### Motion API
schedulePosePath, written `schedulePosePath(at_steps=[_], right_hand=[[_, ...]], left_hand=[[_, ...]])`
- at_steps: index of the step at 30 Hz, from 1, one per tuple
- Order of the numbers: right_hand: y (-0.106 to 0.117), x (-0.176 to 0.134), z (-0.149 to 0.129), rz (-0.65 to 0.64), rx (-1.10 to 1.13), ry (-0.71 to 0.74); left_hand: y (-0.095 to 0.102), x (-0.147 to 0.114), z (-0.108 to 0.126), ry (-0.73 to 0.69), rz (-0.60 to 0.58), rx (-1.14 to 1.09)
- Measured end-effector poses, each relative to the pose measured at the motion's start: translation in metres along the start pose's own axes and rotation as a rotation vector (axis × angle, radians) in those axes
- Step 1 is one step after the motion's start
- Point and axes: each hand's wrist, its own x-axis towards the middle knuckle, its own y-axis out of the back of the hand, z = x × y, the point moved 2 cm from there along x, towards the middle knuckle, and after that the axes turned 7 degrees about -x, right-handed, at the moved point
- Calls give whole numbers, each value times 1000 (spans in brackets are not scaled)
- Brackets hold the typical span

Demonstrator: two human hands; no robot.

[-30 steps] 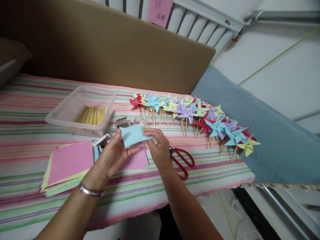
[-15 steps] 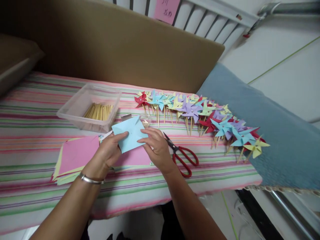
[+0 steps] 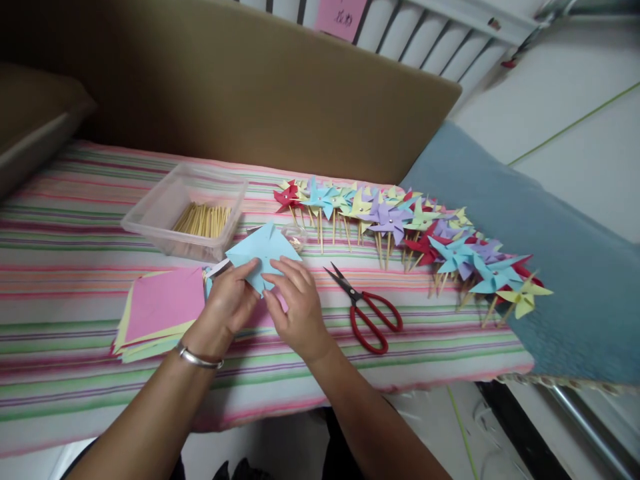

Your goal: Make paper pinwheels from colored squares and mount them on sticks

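To avoid creasing, we pinch the blue paper point(image 3: 271, 244), L of the scissors point(image 3: 355, 295), lightly w/ L hand point(image 3: 231, 303), thumb atop; R hand point(image 3: 299, 313) half-curled at near edge, grip unclear.

White slats point(image 3: 401, 33) behind 1 board point(image 3: 240, 93)

One left hand point(image 3: 231, 301), one right hand point(image 3: 297, 308), one blue sheet point(image 3: 273, 245), one scissors pair point(image 3: 355, 295), one plastic bin point(image 3: 169, 243) left, one bracelet point(image 3: 197, 359), pinwheels point(image 3: 387, 217) right, overlapping, uncountable.
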Motion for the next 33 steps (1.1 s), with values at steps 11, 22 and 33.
schedulePosePath(at_steps=[11,22,33], right_hand=[[-2,0,1,-151,35,39],[-5,-1,8,-61,70,21],[-2,0,12,-16,67,5]], left_hand=[[-5,-3,-2,53,32,-182],[-7,-3,-4,50,55,-148],[3,3,-10,-47,96,-85]])
